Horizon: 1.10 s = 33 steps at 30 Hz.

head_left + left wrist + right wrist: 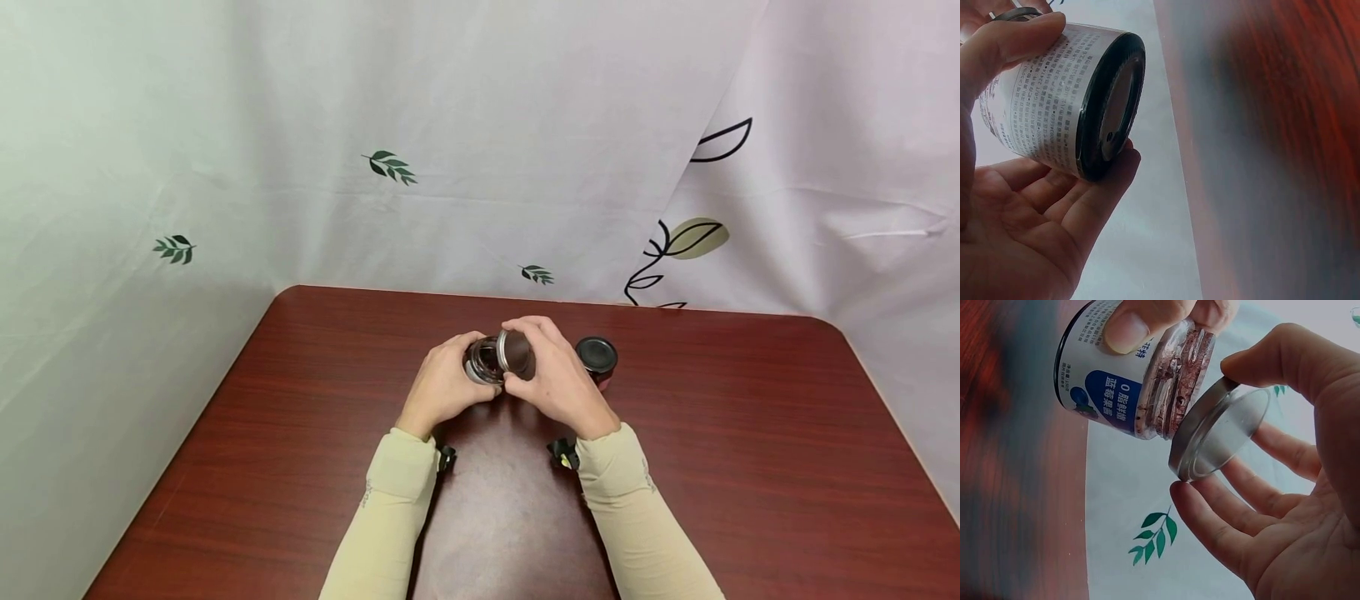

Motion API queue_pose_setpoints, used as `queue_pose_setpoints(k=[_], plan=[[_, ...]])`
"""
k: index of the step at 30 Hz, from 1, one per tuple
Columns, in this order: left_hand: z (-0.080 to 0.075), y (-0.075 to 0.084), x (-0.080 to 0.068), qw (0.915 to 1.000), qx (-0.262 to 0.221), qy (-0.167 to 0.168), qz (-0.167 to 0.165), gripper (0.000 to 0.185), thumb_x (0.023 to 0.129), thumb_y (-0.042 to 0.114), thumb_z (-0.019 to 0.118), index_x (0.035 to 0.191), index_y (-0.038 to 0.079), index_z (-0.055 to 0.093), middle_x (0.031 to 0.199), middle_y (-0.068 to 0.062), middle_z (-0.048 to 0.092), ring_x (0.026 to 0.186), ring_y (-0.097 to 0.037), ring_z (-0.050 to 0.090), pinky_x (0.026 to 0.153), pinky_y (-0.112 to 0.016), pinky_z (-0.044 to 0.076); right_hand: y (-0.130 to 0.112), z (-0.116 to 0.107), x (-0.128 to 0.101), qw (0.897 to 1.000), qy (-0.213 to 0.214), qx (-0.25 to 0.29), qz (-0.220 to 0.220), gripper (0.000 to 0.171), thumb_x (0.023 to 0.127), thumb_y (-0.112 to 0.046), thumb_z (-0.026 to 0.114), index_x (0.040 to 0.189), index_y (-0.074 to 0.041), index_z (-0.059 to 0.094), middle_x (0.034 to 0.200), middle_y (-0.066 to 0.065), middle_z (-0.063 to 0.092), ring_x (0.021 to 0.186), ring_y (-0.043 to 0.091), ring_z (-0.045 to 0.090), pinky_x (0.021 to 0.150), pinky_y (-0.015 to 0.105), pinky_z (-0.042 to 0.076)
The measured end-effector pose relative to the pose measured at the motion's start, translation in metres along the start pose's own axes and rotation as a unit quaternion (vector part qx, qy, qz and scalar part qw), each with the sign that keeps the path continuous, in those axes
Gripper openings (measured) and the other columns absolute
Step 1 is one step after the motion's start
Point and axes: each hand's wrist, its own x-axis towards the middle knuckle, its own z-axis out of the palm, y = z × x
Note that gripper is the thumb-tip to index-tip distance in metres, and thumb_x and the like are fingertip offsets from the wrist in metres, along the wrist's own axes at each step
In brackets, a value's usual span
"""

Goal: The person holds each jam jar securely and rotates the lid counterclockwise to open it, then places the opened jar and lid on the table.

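Jar [1129, 381] contents obscured; lid [1222, 434] off

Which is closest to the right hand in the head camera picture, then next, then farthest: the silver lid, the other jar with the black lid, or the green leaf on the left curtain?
1. Silver lid: held in the right hand.
2. Jar with the black lid: on the table, just right of that hand.
3. Green leaf: far left, on the curtain.

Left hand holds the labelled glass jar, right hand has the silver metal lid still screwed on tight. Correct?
Not quite. The silver metal lid is off the labelled glass jar, tilted beside its open mouth in the right hand; the right wrist view shows it. The left hand does hold the jar.
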Motion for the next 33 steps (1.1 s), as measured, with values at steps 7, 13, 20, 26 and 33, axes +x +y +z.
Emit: queue_pose_setpoints(k=[7, 13, 20, 26, 33], plan=[[0.0002, -0.0007, -0.0002, 1.0000, 0.001, 0.006, -0.003, 0.067, 0.063, 0.023, 0.089, 0.124, 0.011, 0.064, 0.109, -0.002, 0.068, 0.096, -0.020, 0.063, 0.087, -0.039, 0.051, 0.0000, 0.0007, -0.0002, 1.000, 0.009, 0.010, 0.008, 0.063, 0.080, -0.011, 0.077, 0.138, -0.014, 0.054, 0.138, 0.008, 0.047, 0.114, 0.024, 0.058, 0.091, 0.040, 0.051], [0.0004, -0.0015, -0.0003, 0.9999, -0.002, 0.009, -0.009, 0.067, 0.063, 0.023, 0.089, 0.123, 0.010, 0.064, 0.109, -0.002, 0.067, 0.096, -0.020, 0.063, 0.088, -0.039, 0.051, 0.0000, 0.0007, -0.0005, 1.000, 0.015, 0.014, 0.005, 0.062, 0.080, -0.011, 0.077, 0.138, -0.012, 0.053, 0.139, 0.009, 0.046, 0.118, 0.023, 0.055, 0.094, 0.041, 0.049], [0.0002, -0.0034, -0.0002, 0.9997, -0.008, 0.020, -0.014, 0.064, 0.062, 0.022, 0.089, 0.121, 0.011, 0.065, 0.108, -0.001, 0.067, 0.095, -0.020, 0.063, 0.087, -0.040, 0.051, 0.0009, 0.0009, -0.0001, 1.000, 0.015, 0.008, 0.000, 0.062, 0.082, -0.011, 0.077, 0.138, -0.010, 0.051, 0.140, 0.008, 0.049, 0.122, 0.021, 0.053, 0.099, 0.042, 0.047], [-0.0008, -0.0036, 0.0000, 0.9996, -0.008, 0.018, -0.019, 0.063, 0.063, 0.023, 0.088, 0.120, 0.012, 0.065, 0.107, -0.001, 0.067, 0.094, -0.019, 0.063, 0.086, -0.040, 0.051, 0.0011, 0.0016, 0.0000, 1.000, 0.018, 0.006, 0.006, 0.063, 0.081, -0.011, 0.078, 0.138, -0.008, 0.051, 0.139, 0.009, 0.049, 0.121, 0.022, 0.053, 0.099, 0.042, 0.047], [-0.0015, -0.0050, -0.0006, 0.9992, -0.017, 0.026, -0.024, 0.058, 0.064, 0.020, 0.087, 0.117, 0.013, 0.065, 0.105, 0.000, 0.066, 0.092, -0.018, 0.063, 0.084, -0.039, 0.052, 0.0003, 0.0034, 0.0002, 0.999, 0.025, 0.022, 0.026, 0.066, 0.082, -0.010, 0.077, 0.141, -0.008, 0.046, 0.138, 0.011, 0.049, 0.114, 0.025, 0.058, 0.092, 0.043, 0.050]])
